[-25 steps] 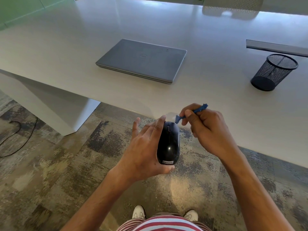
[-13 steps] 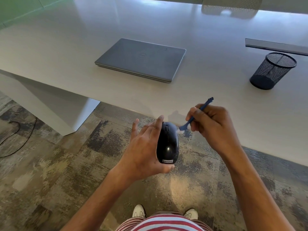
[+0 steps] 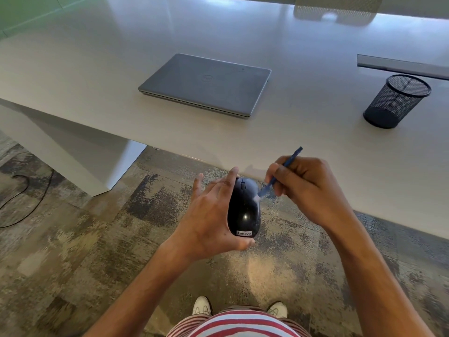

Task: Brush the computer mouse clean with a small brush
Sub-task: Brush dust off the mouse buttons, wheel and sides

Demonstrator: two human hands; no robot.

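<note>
Black and glossy, the mouse (image 3: pixel 244 210) is sitting in the left hand (image 3: pixel 213 215), fingers curling round its side. At two o'clock, the right hand (image 3: pixel 306 188) is pinching a blue brush (image 3: pixel 279 175), bristles touching its top.

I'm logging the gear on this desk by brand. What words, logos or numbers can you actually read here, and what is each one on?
"Lenovo": white letters on a small label at the near end of the glossy black computer mouse, held in the left hand.
Round emblem at the middle of the closed grey laptop lid: too blurred to read.
Slim blue brush in the right hand and black wire-mesh cup: no text visible.
</note>
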